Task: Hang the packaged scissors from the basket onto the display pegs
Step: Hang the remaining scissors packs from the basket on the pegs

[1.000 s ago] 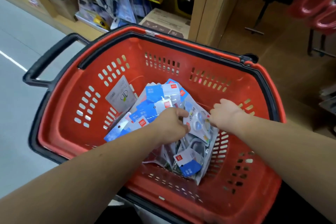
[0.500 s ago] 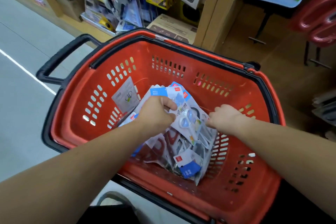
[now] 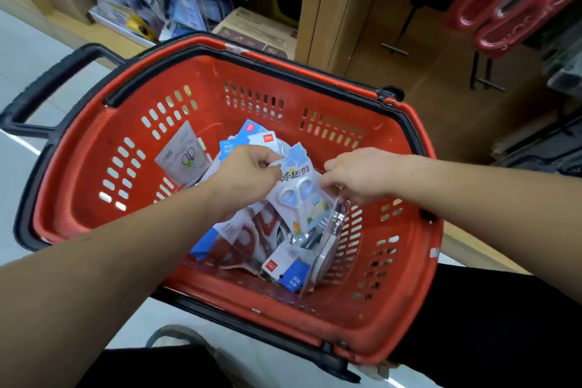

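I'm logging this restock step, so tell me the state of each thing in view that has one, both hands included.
red basket: upright, holding packs.
pile of packs: loose on the basket floor.
grey pack: leans on the left wall.
blue scissors pack: lifted, tilted, above the pile.
left hand: pinches its top left edge.
right hand: fingers curled on its right edge.

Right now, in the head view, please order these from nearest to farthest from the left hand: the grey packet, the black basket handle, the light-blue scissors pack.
1. light-blue scissors pack: pinched by the left hand, just to its right.
2. grey packet: to its left, by the wall of the red basket.
3. black basket handle: outside the rim, far left.
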Tool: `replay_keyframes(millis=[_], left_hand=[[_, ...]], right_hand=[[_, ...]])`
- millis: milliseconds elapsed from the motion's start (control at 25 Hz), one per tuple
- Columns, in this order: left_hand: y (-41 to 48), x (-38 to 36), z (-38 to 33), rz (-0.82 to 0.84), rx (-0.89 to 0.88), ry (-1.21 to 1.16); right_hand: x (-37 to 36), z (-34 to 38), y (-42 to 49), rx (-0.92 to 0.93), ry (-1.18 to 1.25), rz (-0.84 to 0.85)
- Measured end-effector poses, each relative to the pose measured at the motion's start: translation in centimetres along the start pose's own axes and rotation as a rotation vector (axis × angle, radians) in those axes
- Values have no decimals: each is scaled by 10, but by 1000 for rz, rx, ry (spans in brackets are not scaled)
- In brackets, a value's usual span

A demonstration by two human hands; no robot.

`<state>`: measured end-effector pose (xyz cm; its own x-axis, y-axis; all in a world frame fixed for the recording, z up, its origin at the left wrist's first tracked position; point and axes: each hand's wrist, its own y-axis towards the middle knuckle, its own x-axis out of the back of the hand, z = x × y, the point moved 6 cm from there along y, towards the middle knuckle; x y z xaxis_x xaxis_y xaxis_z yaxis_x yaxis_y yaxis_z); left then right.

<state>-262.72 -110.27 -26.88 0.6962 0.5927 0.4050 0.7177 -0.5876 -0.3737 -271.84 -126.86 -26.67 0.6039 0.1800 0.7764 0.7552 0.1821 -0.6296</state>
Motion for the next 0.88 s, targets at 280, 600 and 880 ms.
replay_keyframes(millis=[280,600,880], left_hand=[[-26,-15,-31,160,-184,-185],[-29,4,-25,162,-146,-240],[-22,15,-11,91,-66,-202]], right_hand=[[74,6,-68,-164,452,-354],[67,-2,-85,-338,920,-515],[29,13,-20,-377,856,-342]])
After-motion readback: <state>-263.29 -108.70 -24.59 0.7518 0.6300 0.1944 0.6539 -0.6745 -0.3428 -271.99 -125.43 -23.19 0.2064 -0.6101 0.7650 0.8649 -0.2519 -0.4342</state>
